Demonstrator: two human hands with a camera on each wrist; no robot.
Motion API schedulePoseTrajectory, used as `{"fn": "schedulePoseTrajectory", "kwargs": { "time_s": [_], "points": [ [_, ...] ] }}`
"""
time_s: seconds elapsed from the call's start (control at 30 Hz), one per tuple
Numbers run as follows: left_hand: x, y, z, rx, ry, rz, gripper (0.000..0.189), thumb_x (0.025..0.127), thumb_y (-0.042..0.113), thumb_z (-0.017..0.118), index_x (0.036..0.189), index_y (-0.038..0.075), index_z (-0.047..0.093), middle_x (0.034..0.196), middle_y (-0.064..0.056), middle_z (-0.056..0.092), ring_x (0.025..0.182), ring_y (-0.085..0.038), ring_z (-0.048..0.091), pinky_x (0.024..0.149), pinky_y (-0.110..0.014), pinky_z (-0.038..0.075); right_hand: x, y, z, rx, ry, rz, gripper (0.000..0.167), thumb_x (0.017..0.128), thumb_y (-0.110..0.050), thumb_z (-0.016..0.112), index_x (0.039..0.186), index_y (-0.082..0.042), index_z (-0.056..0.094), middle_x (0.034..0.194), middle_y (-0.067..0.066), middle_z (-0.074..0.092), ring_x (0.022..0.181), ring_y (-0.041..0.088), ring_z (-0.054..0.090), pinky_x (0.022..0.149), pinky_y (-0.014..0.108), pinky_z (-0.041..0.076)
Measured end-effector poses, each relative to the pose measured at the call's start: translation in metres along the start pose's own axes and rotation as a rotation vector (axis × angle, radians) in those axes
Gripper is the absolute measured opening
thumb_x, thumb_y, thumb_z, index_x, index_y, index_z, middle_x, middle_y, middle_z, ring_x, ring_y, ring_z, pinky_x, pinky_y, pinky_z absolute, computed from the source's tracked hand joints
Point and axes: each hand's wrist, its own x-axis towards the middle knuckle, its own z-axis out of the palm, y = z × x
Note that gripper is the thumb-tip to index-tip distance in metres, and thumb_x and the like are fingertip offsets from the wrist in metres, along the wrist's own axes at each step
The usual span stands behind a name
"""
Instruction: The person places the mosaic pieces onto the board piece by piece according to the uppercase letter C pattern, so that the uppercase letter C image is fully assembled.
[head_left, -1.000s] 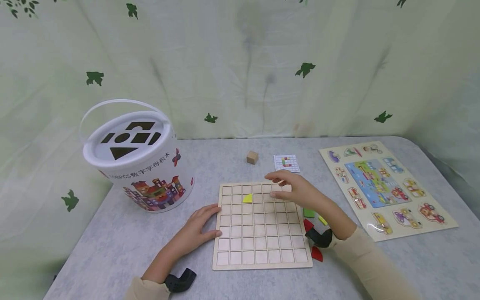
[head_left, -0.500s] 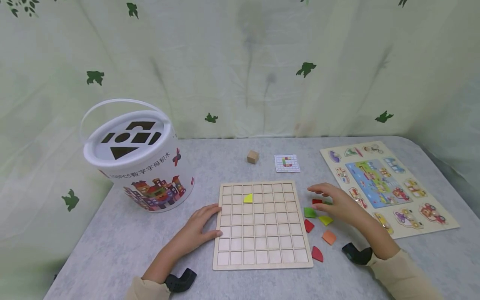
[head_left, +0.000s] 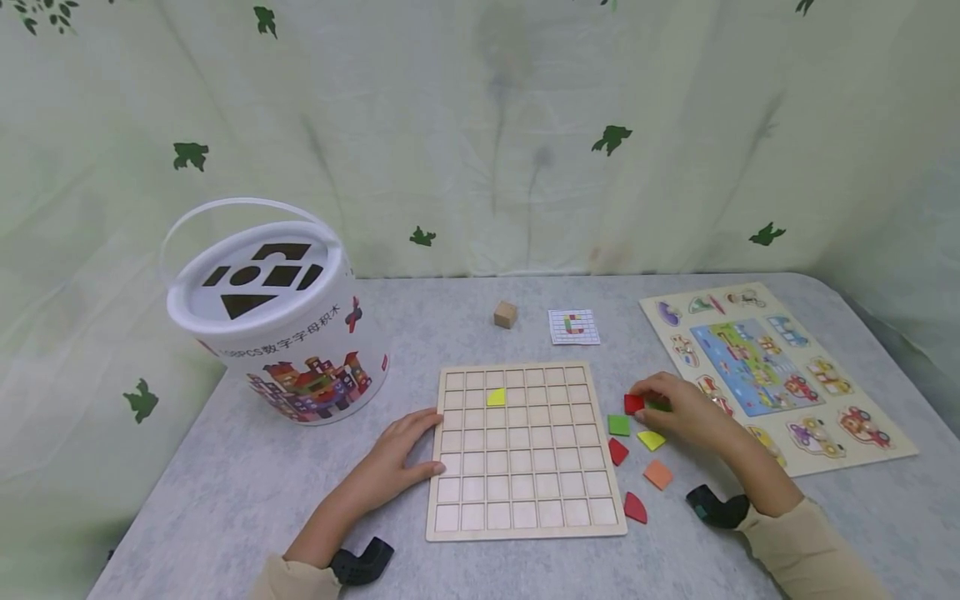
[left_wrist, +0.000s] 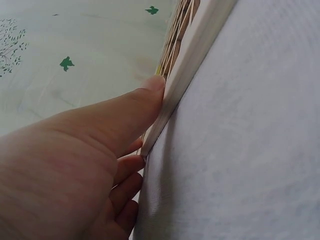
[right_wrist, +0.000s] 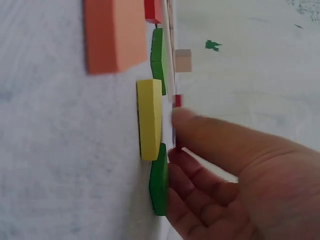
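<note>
My right hand (head_left: 686, 412) is at the loose tiles right of the wooden grid board (head_left: 525, 535), thumb and fingertips pinching a red tile (head_left: 633, 403). In the right wrist view that red tile (right_wrist: 178, 101) is mostly hidden behind the thumb. A dark green tile (right_wrist: 159, 182) stands close beside the fingers, and a yellow tile (right_wrist: 148, 120) lies nearby. My left hand (head_left: 390, 458) rests against the board's left edge, thumb and fingers extended and touching it. One yellow tile (head_left: 496, 397) sits in a cell near the board's upper left.
Around the right hand lie a green tile (head_left: 618, 425), an orange tile (head_left: 658, 475) and red tiles (head_left: 634, 507). A pattern card (head_left: 574, 327) and wooden cube (head_left: 506, 314) are behind the board. A white bucket (head_left: 277, 333) stands left; a picture puzzle (head_left: 780, 375) lies right.
My right hand has moved right, from above the board's upper right to the loose tiles, and now pinches a red tile. The left hand has stayed at the board's edge.
</note>
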Motion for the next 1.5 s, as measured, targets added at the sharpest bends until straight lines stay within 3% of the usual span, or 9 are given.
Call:
{"fn": "schedulePoseTrajectory", "kwargs": {
  "time_s": [0.17, 0.43, 0.6, 0.77, 0.97, 1.17, 1.5],
  "points": [
    [-0.001, 0.0, 0.0, -0.003, 0.003, -0.002, 0.067, 0.08, 0.037, 0.066, 0.136, 0.013, 0.039, 0.141, -0.007, 0.032, 0.128, -0.028, 0.025, 0.1, -0.051, 0.023, 0.006, -0.013, -0.001, 0.002, 0.048, -0.093, 0.028, 0.083, -0.014, 0.066, 0.108, -0.005, 0.06, 0.101, 0.002, 0.058, 0.091, 0.021, 0.052, 0.077, 0.037, 0.046],
    [-0.002, 0.0, -0.001, -0.006, 0.005, 0.008, 0.066, 0.08, 0.035, 0.066, 0.136, 0.012, 0.039, 0.141, -0.007, 0.032, 0.128, -0.029, 0.026, 0.099, -0.051, 0.023, 0.027, -0.057, 0.0, 0.048, 0.137, -0.268, 0.027, 0.082, -0.015, 0.066, 0.108, -0.007, 0.061, 0.101, -0.001, 0.059, 0.09, 0.022, 0.054, 0.076, 0.039, 0.046],
    [-0.001, -0.001, -0.001, -0.008, 0.007, 0.021, 0.066, 0.081, 0.036, 0.066, 0.136, 0.012, 0.039, 0.141, -0.007, 0.032, 0.128, -0.029, 0.026, 0.099, -0.051, 0.024, 0.042, -0.085, 0.01, 0.11, 0.133, -0.302, 0.028, 0.083, -0.019, 0.066, 0.108, -0.008, 0.062, 0.101, 0.0, 0.058, 0.092, 0.023, 0.053, 0.079, 0.043, 0.045],
    [0.0, -0.002, -0.001, -0.009, 0.016, 0.03, 0.065, 0.08, 0.035, 0.067, 0.135, 0.012, 0.04, 0.14, -0.008, 0.033, 0.127, -0.03, 0.027, 0.099, -0.052, 0.024, 0.057, -0.103, 0.028, 0.194, 0.125, -0.304, 0.028, 0.083, -0.019, 0.066, 0.109, -0.009, 0.062, 0.102, -0.002, 0.058, 0.093, 0.022, 0.053, 0.079, 0.039, 0.046],
    [0.0, -0.003, 0.0, -0.016, 0.01, 0.023, 0.066, 0.08, 0.037, 0.066, 0.135, 0.013, 0.04, 0.14, -0.007, 0.033, 0.128, -0.029, 0.026, 0.099, -0.051, 0.024, 0.075, -0.095, 0.055, 0.256, 0.091, -0.235, 0.027, 0.084, -0.011, 0.065, 0.109, -0.004, 0.061, 0.103, 0.003, 0.059, 0.091, 0.018, 0.053, 0.076, 0.032, 0.046],
    [0.0, -0.003, 0.0, -0.025, 0.01, 0.02, 0.067, 0.08, 0.039, 0.066, 0.135, 0.013, 0.04, 0.14, -0.007, 0.033, 0.128, -0.029, 0.027, 0.099, -0.051, 0.024, 0.08, -0.08, 0.071, 0.252, 0.026, -0.117, 0.026, 0.081, -0.016, 0.068, 0.106, -0.008, 0.062, 0.098, 0.0, 0.058, 0.088, 0.014, 0.052, 0.078, 0.03, 0.045],
    [0.0, -0.001, 0.0, -0.025, 0.011, 0.018, 0.067, 0.08, 0.038, 0.066, 0.135, 0.013, 0.04, 0.14, -0.007, 0.033, 0.128, -0.029, 0.027, 0.099, -0.051, 0.024, 0.084, -0.076, 0.077, 0.15, 0.008, -0.17, 0.022, 0.082, -0.016, 0.067, 0.103, -0.01, 0.064, 0.096, -0.003, 0.056, 0.082, 0.013, 0.047, 0.071, 0.03, 0.042]
  ]
}}
